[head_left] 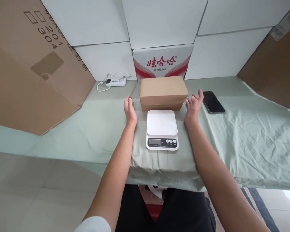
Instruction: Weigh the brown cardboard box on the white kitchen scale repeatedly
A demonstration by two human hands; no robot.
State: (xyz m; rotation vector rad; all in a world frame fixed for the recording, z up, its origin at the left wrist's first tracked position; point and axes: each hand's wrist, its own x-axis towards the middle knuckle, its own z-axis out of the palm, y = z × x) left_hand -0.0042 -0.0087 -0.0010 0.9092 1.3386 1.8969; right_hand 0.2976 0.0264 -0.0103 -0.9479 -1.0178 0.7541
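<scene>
Box point(163, 86), plain brown, oblong and flat-topped, is framed between left hand point(130, 111) and right hand point(192, 110), both released, fingers loosely curled; whether it is touched on the right cannot be told. Between the wrists, a white scale point(162, 123) with a dark, three-buttoned strip is placed.

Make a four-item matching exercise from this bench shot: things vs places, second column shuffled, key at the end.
Things
1. White plastic digital scale
2. Plain brown cardboard box
3. Black rectangular phone
4. White plastic block with a white cord

Places
A. Just outward of the bare right hand
B. Nearest the front edge of the pale green cloth
C. Back of the cloth, left of the white-and-red printed carton
D. Directly in front of that carton

Pairs: 1-B, 2-D, 3-A, 4-C
</scene>
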